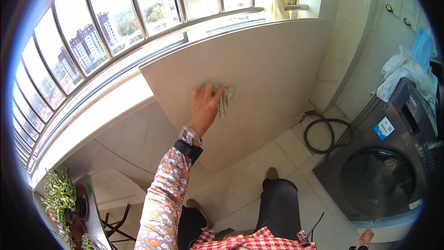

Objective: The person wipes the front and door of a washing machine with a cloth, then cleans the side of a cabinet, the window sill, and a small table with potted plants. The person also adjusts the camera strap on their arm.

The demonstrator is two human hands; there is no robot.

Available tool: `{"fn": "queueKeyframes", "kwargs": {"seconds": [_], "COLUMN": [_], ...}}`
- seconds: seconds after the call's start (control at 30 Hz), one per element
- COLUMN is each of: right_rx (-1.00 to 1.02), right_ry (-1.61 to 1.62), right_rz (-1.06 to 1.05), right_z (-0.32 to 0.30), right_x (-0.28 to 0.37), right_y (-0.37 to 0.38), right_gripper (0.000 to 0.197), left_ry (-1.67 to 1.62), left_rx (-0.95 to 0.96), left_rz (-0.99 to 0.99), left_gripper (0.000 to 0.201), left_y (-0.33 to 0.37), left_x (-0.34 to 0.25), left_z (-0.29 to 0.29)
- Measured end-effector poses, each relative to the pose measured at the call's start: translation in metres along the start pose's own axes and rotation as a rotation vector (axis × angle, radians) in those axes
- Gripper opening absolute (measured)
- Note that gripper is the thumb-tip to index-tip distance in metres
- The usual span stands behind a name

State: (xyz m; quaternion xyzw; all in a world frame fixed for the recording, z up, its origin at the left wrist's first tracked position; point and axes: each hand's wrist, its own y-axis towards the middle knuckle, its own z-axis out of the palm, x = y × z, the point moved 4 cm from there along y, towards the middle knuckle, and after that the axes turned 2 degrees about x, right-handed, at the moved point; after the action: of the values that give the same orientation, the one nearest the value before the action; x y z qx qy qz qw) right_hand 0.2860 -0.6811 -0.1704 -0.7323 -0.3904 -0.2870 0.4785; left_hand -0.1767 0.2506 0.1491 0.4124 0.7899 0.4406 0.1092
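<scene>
Wiping down a broad panel [268, 65]

The person's left hand [203, 109] grips a pale cloth [225, 98] against the panel, nearer its left edge than its right. Wiping seems in hand; the next stroke calls for even pressure. The right hand's [366, 237] grip cannot be told.

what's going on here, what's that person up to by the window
The person's left hand holds a crumpled, pale green cloth against the face of a large, plain panel, which stands in front of the barred window. The right hand is low at the picture's edge, near the lower end of the dark washing machine; whether it grips anything is hard to tell.
</scene>
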Motion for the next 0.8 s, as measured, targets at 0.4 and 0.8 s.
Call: {"fn": "queueKeyframes", "kwargs": {"seconds": [0.4,0.8], "right_rx": [0.696,1.393], "right_ry": [-0.521,-0.701], "right_rz": [-0.335,-0.863], "right_z": [0.283,0.524], "right_x": [0.084,0.236], "right_y": [-0.158,-0.370], "right_gripper": [0.032,0.045], "left_ry": [-0.049,-0.947], "left_rx": [0.154,0.555], "left_rz": [0.148,-0.511], "left_gripper": [0.030,0.024], "left_y": [0.001,-0.101], "left_x": [-0.066,-0.060], "left_z": [0.087,0.075]}}
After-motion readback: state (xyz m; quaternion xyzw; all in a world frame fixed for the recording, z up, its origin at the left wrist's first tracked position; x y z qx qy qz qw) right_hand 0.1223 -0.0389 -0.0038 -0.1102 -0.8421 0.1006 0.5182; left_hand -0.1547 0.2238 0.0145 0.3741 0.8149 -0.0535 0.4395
